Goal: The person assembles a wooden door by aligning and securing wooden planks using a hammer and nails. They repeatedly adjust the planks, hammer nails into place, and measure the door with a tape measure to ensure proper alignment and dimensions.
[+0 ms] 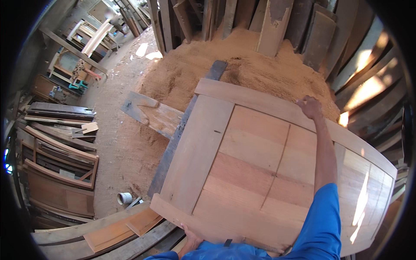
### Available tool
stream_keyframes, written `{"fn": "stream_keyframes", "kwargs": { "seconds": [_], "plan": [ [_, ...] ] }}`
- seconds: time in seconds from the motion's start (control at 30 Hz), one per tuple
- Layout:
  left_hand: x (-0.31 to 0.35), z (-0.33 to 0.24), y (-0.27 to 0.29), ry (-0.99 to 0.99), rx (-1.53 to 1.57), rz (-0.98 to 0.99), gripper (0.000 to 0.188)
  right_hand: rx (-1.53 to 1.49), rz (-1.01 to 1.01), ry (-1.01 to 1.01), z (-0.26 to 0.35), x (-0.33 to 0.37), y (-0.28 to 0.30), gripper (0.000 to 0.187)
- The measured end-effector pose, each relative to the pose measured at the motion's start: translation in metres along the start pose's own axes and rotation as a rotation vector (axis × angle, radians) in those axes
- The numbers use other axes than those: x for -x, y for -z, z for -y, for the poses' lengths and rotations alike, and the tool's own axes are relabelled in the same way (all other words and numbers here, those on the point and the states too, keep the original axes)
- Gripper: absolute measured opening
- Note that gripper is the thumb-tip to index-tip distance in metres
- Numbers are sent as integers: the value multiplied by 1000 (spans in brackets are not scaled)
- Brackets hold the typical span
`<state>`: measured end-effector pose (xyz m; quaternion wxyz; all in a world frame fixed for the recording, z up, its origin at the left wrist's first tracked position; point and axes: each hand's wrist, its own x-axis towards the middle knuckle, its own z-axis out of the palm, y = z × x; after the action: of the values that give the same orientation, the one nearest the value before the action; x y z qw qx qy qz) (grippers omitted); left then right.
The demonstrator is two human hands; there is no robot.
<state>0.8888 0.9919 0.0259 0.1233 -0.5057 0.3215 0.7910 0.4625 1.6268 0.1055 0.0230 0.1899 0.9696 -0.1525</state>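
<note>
A large pale-brown panelled wooden door (242, 190) lies flat in front of me, its long sides running from left to right. My right arm, in a blue sleeve, reaches across it. At the far edge, my right hand (310, 108) is closed over the long frame piece with its fingers curled; their tips are hidden. Close to my body, my left hand (190, 239) is closed on the near edge of the door, thumb on the upper side and the other fingers mostly out of sight underneath. A dark beam (173, 158) passes under the door's left end.
A sawdust heap (260, 65) rises behind the door, with upright boards (275, 28) leaning beyond. A flat plank (151, 112) juts out left of the beam. A white bucket (125, 198) lies on the floor near stacked frames (60, 160). Far left, a person stands by a bench.
</note>
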Motion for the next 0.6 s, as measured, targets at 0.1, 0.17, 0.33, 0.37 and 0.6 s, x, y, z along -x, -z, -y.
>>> {"fn": "stream_keyframes", "kwargs": {
  "seconds": [0.1,0.17,0.33,0.37,0.6],
  "plan": [
    [0,-8,-11,-71,-78,20,100,-16,75,-90,-10,-29,-5,65],
    [-10,2,9,-117,-119,99,100,68,158,-120,-15,-24,-25,74],
    [12,2,-2,-75,-164,18,99,101,165,-107,-56,-24,-80,81],
    [7,-4,-14,-59,-174,-42,99,163,140,-123,-55,-27,-72,81],
    [-73,27,171,-180,-8,418,93,98,330,-197,-54,-45,-68,84]
  ]
}}
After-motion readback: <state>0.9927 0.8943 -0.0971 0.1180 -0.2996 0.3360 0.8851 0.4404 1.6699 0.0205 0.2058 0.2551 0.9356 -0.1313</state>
